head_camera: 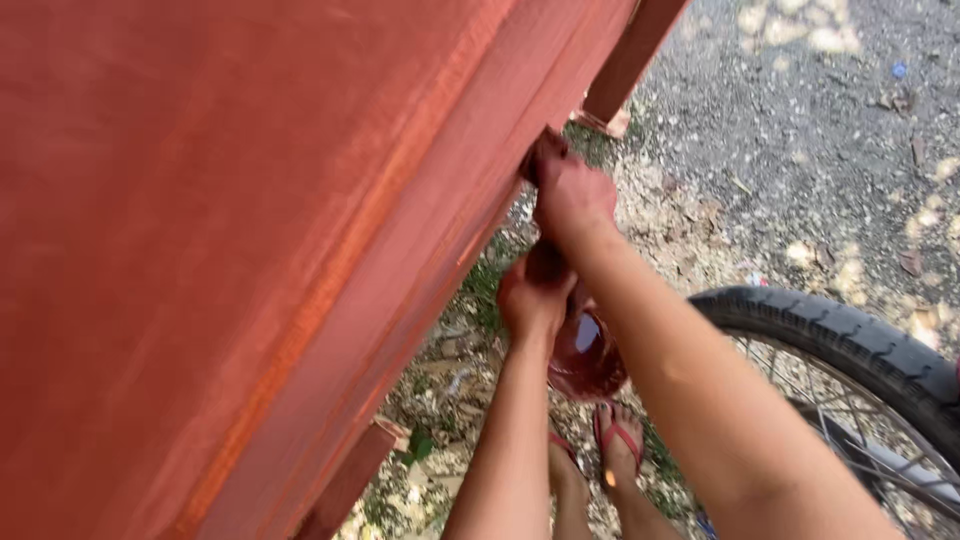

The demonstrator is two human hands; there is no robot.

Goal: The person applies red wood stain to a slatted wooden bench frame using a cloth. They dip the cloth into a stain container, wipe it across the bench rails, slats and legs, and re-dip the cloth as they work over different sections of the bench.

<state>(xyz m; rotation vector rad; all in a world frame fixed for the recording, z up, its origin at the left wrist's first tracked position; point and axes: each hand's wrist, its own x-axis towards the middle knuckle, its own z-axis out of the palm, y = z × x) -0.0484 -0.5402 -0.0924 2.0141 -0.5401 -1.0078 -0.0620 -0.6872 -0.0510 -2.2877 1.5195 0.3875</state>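
Right hand (570,195): fingers clenched on a stained rag, pressed to the red panel (250,250) edge. Left hand (535,295): below, fingers grasping a stain bowl (588,355); panel edge runs diagonally alongside both.

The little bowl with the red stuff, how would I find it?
Start at the big red-brown wooden panel on the left. Follow its lower edge down to the left hand; the small bowl sits there, glossy, dark reddish liquid inside, above the sandalled feet.
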